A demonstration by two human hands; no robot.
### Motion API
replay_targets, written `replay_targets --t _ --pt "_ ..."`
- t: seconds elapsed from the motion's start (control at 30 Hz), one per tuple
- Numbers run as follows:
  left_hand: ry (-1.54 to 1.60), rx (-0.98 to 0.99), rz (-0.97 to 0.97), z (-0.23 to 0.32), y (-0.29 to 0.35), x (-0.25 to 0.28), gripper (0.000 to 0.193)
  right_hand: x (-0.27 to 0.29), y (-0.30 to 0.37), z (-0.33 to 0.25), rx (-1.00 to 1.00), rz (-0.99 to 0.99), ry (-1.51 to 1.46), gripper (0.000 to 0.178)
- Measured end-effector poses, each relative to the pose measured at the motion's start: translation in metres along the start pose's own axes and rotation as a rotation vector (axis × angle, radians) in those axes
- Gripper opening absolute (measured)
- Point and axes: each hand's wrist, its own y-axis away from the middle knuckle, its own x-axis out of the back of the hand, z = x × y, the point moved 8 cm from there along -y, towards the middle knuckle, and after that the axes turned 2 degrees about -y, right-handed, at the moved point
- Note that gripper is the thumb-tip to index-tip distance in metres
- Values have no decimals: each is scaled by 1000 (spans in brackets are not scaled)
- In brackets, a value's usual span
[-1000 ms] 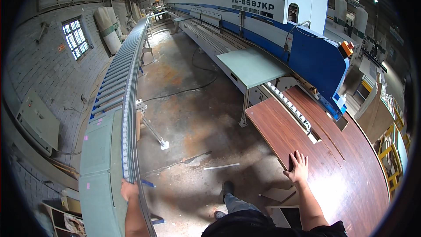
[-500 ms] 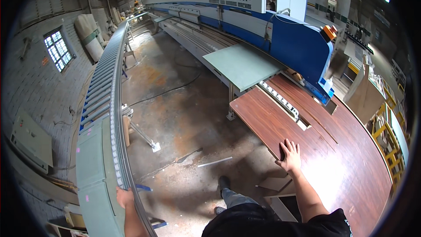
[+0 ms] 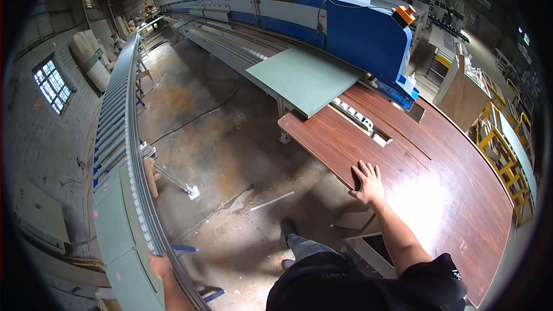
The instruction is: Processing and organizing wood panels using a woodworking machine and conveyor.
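Observation:
My left hand (image 3: 160,266) is closed at the edge of a pale green panel (image 3: 130,265), beside the conveyor's side rail; its fingertips are partly hidden. On the brown wood-grain tabletop (image 3: 322,147) my right hand (image 3: 368,184) lies open near the left edge, fingers spread, holding nothing. Farther off, another pale green panel (image 3: 305,75) extends from the white and blue machine (image 3: 363,40). Its near corner overlaps the tabletop beside a slot with white rollers (image 3: 352,114).
A long roller conveyor (image 3: 113,121) runs away along the left. Between it and the machine, the concrete floor (image 3: 201,103) carries a cable, a metal support foot (image 3: 193,192) and a pale strip (image 3: 272,201). Yellow racks (image 3: 500,152) stand beyond the tabletop on the right.
The green panel at the machine has slid nearer over the tabletop, covering more of the roller slot. My view has turned slightly right. Both hands keep roughly their places.

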Motion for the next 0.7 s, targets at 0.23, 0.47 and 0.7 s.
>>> replay_targets --t 0.23,0.47,0.7 --pt "-9 16 30 -10 -4 -6 60 4 0 -5 31 12 15 87" --pt "-23 11 5 -2 0 1 58 2 -2 0 46 27 29 83" --pt "12 -1 15 -11 -6 -8 62 7 1 24 0 211 -298 71"
